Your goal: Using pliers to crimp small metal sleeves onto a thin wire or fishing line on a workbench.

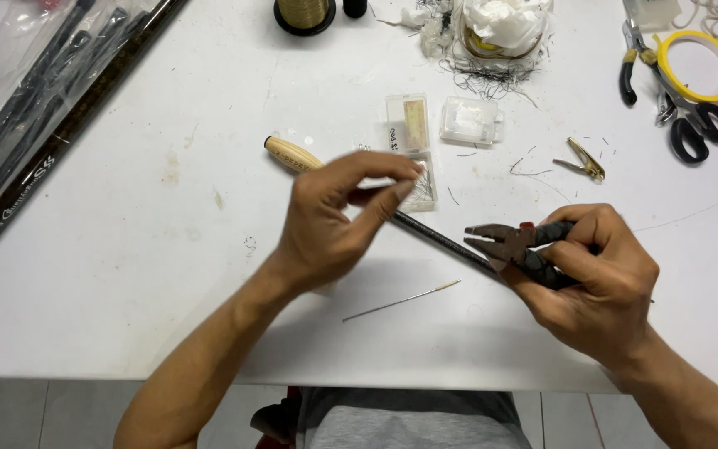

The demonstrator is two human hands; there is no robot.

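Your right hand clamped the pliers beside the rod, which ran diagonally; your left hand pinched something, perhaps thread.

One view only, from a camera worn on the person's head. It looks steeply down and forward over a white table, close enough that both forearms fill the lower half of the frame. The table's near edge runs across the bottom, with grey floor tiles and the person's grey-clad torso showing below it. The far edge is out of frame; the view cuts off at items toward the far side, a roll of yellow tape near the right limit and bagged dark rods crossing the left corner. The left hand and right hand sit near centre. No second view exists to compare overlap.
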